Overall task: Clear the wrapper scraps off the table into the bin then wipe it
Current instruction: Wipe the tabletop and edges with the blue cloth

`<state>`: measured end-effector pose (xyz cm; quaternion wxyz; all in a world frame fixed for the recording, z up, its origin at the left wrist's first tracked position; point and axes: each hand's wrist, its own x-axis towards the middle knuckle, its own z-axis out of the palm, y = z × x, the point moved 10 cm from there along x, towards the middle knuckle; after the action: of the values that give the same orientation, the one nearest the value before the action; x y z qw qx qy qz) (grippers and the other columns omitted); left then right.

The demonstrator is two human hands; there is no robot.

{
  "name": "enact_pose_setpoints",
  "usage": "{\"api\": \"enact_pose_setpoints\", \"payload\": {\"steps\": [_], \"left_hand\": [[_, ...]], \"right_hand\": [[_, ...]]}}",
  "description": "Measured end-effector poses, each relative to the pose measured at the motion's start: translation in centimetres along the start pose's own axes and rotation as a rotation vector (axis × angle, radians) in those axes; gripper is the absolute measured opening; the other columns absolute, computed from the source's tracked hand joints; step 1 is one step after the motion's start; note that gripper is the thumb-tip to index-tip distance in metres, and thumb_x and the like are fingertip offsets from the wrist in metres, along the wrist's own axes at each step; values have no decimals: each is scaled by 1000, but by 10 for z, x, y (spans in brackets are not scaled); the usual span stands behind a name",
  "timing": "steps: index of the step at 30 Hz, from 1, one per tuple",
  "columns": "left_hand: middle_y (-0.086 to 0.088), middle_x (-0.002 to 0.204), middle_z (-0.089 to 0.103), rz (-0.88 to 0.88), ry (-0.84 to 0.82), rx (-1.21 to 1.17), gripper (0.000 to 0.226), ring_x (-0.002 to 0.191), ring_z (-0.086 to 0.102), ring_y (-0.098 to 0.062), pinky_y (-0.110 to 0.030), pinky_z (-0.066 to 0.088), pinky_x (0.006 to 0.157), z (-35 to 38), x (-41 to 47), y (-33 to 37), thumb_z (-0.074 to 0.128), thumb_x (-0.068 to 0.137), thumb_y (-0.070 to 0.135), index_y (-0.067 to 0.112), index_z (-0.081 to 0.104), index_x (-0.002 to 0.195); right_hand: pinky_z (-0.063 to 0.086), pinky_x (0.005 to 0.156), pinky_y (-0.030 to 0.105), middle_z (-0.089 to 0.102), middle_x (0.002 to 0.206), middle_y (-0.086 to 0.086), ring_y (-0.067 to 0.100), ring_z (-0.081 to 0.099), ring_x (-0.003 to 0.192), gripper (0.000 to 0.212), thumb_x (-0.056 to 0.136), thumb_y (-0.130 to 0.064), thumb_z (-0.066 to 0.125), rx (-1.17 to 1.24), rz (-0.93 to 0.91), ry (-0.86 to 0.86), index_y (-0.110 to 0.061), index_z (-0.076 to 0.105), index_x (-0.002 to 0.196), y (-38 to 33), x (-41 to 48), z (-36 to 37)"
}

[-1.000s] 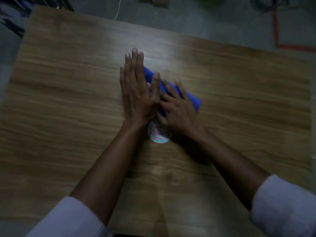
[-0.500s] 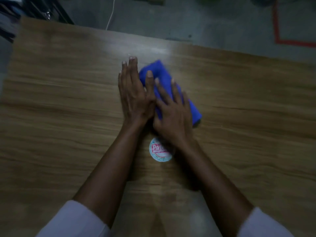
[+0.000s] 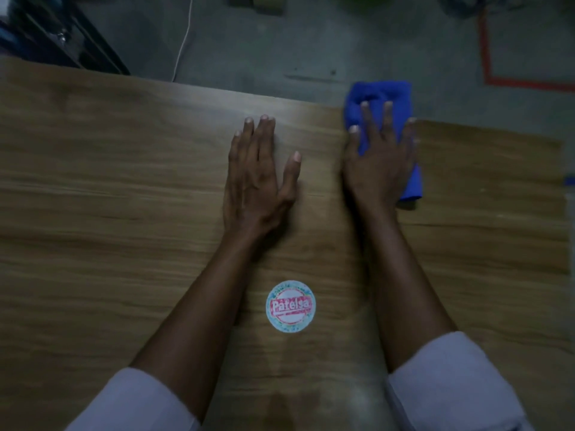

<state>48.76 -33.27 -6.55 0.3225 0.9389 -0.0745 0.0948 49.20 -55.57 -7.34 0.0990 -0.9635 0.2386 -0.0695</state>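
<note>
blue cloth pressed at the far edge of the tabletop
bare wood stretches wide to the left of the left hand, which rests palm-down with fingers straight. a round sticker lies nearer the body, between the forearms. the right hand, fingers spread flat, presses the cloth, whose far end overhangs the edge.

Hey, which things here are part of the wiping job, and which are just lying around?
In the job: cloth, pressed under the right hand at the far edge of the table; left hand, flat on the table.
Just lying about: round label on the table; cable and red tape on the floor.
</note>
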Motion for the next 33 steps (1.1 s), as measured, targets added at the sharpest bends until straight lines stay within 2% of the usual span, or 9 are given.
{"api": "enact_pose_setpoints", "payload": {"steps": [6,8,10,12,16,19,24,30,33], "left_hand": [[-21,139,60,-94,232,-274,50,131,55,-34,-48,40,114,-38,-4,-14,47,101,28,-5,57,137],[-20,138,60,-194,285,-315,51,127,57,-34,-50,44,108,-47,-5,-28,52,98,30,-4,57,136],[-16,138,61,-161,208,-253,51,127,56,-34,-49,42,109,-42,-3,-22,56,96,33,-1,59,135],[-14,135,63,-70,97,-162,52,129,54,-34,-50,38,112,-29,-1,-7,55,96,37,4,61,134],[-12,136,61,-50,50,-161,54,135,49,-30,-54,35,114,-18,-1,-5,56,95,41,7,59,136],[-13,138,59,-55,66,-192,56,136,49,-30,-54,36,113,-20,-1,-7,58,95,41,6,57,139],[-13,150,52,-15,96,-247,59,143,43,-31,-52,35,116,-27,1,-7,59,96,37,4,52,145],[-10,141,61,21,93,-243,47,138,49,-31,-47,37,115,-31,-5,0,57,98,34,6,62,135],[-10,124,69,-108,131,-341,39,128,56,-33,-50,42,108,-44,-24,-8,53,97,31,6,71,122]], "right_hand": [[24,120,43,33,165,-4,37,25,152,52,102,-43,51,145,-411,-114,-38,41,153,-155,-51,31],[21,118,40,34,164,-8,34,24,153,50,102,-47,50,192,-521,-187,-41,44,151,-171,-52,39],[18,119,38,34,164,-9,32,23,154,50,103,-47,48,218,-606,-212,-41,44,152,-155,-48,35],[14,123,40,31,165,-10,28,21,155,51,104,-51,42,168,-528,-144,-42,40,153,-106,-35,25],[27,121,47,33,164,-8,31,24,154,51,104,-55,35,103,-7,78,-42,41,153,22,-13,-11],[23,122,44,32,164,-10,31,24,154,52,102,-54,34,51,150,100,-45,41,152,20,-6,-10],[17,124,41,37,162,-11,29,24,154,46,102,-43,45,144,-276,-69,-44,50,147,-58,-2,15],[32,119,46,55,149,-3,27,36,149,58,80,1,59,443,-719,-390,-29,70,129,-53,-102,-6],[42,114,35,65,136,0,16,54,135,65,70,18,53,687,-635,-497,-18,74,120,-27,-131,-43]]}}
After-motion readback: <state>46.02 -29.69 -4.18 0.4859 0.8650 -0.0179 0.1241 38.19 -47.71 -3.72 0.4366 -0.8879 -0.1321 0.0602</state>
